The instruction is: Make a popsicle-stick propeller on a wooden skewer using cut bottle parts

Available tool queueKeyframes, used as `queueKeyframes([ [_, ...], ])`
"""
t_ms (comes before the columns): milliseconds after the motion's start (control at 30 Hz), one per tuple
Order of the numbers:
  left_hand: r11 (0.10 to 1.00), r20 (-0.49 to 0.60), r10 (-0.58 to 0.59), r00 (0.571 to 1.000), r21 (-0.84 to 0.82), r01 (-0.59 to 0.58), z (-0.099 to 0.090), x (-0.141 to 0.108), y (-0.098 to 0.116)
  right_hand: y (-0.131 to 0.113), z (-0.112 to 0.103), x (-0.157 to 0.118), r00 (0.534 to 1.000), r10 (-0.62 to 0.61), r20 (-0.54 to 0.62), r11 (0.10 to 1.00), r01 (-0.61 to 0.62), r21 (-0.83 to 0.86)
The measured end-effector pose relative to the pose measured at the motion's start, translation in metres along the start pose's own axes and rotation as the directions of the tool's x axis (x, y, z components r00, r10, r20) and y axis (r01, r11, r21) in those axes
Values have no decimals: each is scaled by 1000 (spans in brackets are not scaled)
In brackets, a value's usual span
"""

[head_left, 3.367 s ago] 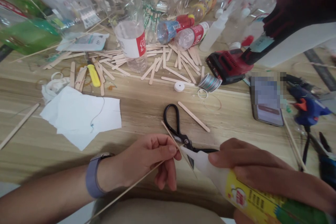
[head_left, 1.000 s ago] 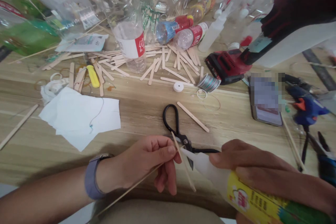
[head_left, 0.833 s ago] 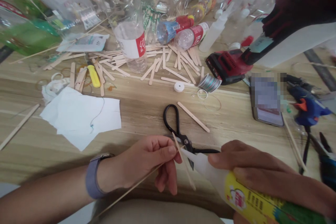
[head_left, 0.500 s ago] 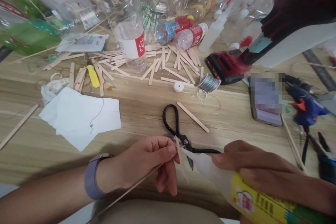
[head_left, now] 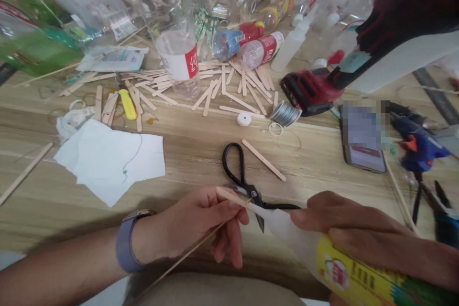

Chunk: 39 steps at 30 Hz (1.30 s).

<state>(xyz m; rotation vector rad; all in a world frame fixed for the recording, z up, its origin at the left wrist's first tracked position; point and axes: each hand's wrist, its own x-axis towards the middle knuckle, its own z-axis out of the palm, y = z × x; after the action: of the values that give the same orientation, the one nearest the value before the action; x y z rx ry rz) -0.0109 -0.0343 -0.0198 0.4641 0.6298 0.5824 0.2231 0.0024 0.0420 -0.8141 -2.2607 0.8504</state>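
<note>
My left hand pinches a thin wooden skewer that runs down toward my lap. A flat wooden stick piece lies across the skewer's tip at my thumb. My right hand is wrapped round a glue bottle with a yellow label. Its narrow white nozzle touches or nearly touches the stick piece. Just behind my fingertips, black-handled scissors lie on the wooden table. Beyond them rests a loose craft stick.
White paper and a yellow-handled tool lie left. Craft sticks, a cut bottle and many plastic bottles fill the back. At right are a red-black power tool, a phone and a blue glue gun.
The flat stick piece at my left fingertips has turned from steep to a shallower slant, its upper end now farther left. Both hands have stayed almost in place.
</note>
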Motion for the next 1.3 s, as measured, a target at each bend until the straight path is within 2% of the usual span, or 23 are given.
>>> queueKeyframes([
  [100, 1000, -2, 6, 1000, 1, -6, -1, 0, -2, 0, -2, 0, 999, -24, 35, 996, 21, 90],
  [233, 1000, 3, 21, 1000, 12, -21, -2, 0, -4, 0, -3, 0, 997, -14, 71, 995, 6, 103],
  [433, 999, 6, 44, 999, 25, -44, 0, 1, -2, 0, 6, 0, 1000, -1, 16, 997, 0, 74],
  [667, 997, -15, 49, 999, 67, -48, 1, -1, -2, 1, 4, -1, 998, -11, 55, 994, 5, 113],
  [833, 994, -83, -25, 996, 105, 34, 2, -3, 0, -1, 8, -1, 999, 12, 48, 996, -16, 84],
  [933, 993, -125, -34, 992, 111, 48, 2, -3, 1, -3, 11, -3, 1000, 18, 6, 997, -19, 77],
  [1033, 995, -123, -16, 992, 98, 28, 1, -2, 0, -4, 12, -5, 998, 42, -41, 996, -38, 78],
  [1300, 996, -119, -6, 993, 83, 16, 0, -2, -2, -2, 8, -6, 1000, 14, -3, 996, -14, 92],
])
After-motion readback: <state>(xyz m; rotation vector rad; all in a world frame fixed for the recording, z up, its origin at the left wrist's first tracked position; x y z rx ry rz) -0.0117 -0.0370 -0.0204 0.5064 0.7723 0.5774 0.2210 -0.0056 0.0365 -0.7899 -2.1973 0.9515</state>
